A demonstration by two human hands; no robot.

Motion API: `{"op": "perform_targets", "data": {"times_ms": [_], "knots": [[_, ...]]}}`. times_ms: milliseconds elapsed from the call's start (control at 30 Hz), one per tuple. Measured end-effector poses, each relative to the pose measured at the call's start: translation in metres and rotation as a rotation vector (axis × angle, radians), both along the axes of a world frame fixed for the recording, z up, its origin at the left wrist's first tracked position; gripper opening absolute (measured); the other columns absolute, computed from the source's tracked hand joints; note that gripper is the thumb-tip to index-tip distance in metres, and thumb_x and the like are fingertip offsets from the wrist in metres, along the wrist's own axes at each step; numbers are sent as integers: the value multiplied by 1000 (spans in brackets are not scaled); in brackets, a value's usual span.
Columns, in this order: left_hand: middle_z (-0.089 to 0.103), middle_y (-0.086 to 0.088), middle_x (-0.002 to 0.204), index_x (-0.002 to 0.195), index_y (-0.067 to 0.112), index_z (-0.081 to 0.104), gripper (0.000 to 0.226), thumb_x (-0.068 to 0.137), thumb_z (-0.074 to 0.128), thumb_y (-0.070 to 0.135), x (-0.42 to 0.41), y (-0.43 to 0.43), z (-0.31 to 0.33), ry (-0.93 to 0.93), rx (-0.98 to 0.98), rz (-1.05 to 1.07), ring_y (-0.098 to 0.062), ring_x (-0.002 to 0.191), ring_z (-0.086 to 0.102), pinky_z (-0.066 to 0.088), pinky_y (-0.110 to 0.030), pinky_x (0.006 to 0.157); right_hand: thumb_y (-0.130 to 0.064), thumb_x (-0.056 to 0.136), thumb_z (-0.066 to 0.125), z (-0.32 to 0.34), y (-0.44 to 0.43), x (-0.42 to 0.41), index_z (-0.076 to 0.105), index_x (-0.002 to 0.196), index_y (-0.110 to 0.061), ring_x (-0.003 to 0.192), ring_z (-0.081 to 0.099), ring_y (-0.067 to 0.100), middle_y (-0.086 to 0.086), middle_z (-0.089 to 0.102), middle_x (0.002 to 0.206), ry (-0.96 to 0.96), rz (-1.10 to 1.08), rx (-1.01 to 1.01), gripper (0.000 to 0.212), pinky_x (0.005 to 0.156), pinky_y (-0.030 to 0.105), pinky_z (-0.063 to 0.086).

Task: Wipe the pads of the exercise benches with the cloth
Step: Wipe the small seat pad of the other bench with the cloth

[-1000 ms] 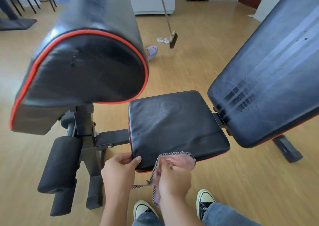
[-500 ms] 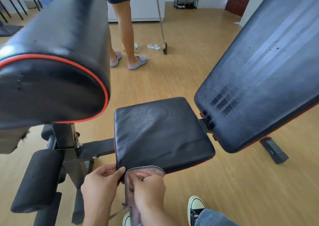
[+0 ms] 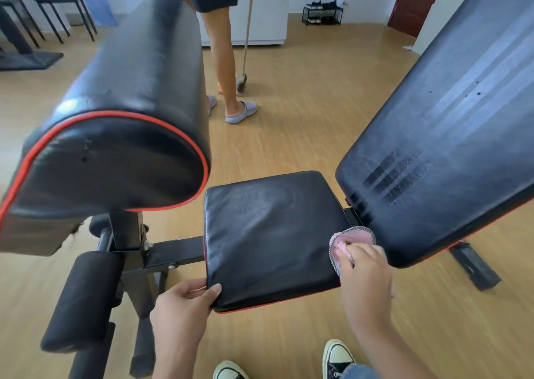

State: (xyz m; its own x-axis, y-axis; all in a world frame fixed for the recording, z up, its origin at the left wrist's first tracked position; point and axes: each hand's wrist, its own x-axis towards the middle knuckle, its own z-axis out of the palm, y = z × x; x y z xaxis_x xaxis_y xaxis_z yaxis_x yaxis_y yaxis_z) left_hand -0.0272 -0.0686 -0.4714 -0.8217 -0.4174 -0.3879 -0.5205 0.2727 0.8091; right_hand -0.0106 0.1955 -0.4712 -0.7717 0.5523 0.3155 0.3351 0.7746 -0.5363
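Note:
A black square seat pad with red piping sits in the middle of the bench. My right hand presses a pink cloth with a mesh edge against the seat pad's right rim, near the gap to the tilted black back pad. My left hand grips the seat pad's near left corner, thumb on top. A large black arm pad with red trim rises at the left.
Black foam leg rollers and the steel frame stand at lower left. A person with a broom stands on the wooden floor behind the bench. My two sneakers show at the bottom edge. Chairs stand at the far left.
My right hand has carried the cloth from the seat pad's near left corner along to its right edge. My left hand stays on the near left corner. The person behind has stepped closer.

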Motion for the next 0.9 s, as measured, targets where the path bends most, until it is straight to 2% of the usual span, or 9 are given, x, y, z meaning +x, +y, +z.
{"op": "perform_targets", "data": {"times_ms": [133,267,400,533,600,667,767,833,900], "knots": [[79,11,63,81,25,81,14,69,89,23,-3,-2,-5,-2,21,2,-16,71,78,63,-41,86,-16,90,63,-10,-88,-1,73,91,-25,95,56,8,-12,67,98,-4,374,-25,14,77,22,39],[80,7,67,81,23,82,15,68,85,14,-1,-4,-9,-9,52,-9,-16,71,78,64,-41,84,-27,92,36,-26,-133,-1,67,108,-21,103,52,6,-12,52,99,-163,1000,-224,36,93,26,45],[80,8,69,82,25,80,17,68,90,26,-1,-5,-11,-12,70,26,-19,71,79,64,-43,85,-35,94,47,-4,-25,-21,70,104,-34,90,46,-3,-28,50,96,-104,610,-17,25,78,18,41],[80,8,72,78,31,77,13,71,88,29,-1,-2,-6,28,25,20,-20,76,78,63,-44,84,-14,90,59,1,40,-27,62,69,-15,71,51,22,1,56,67,-89,134,18,21,55,20,32],[80,7,73,75,34,75,14,72,87,28,-1,0,-6,32,14,9,-21,78,78,63,-44,84,-3,84,65,-3,2,-19,65,68,-12,72,51,15,2,62,72,-81,102,-21,19,57,26,32],[80,7,72,73,34,75,15,72,88,27,-2,0,-6,37,8,15,-20,77,78,63,-43,84,-7,85,65,-6,-58,-8,73,85,-24,80,49,0,-11,65,87,-19,253,-75,18,67,20,36],[79,11,66,74,31,79,12,72,83,20,-1,-2,-8,33,-16,-16,-16,69,76,61,-36,74,-9,87,61,-21,-128,7,70,105,-26,95,51,3,-14,57,94,-45,740,-101,26,83,21,45],[79,13,66,77,28,81,14,71,79,15,-1,-3,-9,24,-6,-28,-15,69,76,60,-33,70,-10,82,65,-20,-130,0,65,106,-23,94,49,9,-13,55,93,-108,1019,28,27,79,22,44],[79,14,67,76,30,80,11,70,85,23,0,-3,-9,31,8,-7,-16,73,78,63,-38,77,-23,86,59,-12,-98,-19,61,102,-30,83,45,6,-18,50,84,-114,1061,173,17,68,22,38]]}}
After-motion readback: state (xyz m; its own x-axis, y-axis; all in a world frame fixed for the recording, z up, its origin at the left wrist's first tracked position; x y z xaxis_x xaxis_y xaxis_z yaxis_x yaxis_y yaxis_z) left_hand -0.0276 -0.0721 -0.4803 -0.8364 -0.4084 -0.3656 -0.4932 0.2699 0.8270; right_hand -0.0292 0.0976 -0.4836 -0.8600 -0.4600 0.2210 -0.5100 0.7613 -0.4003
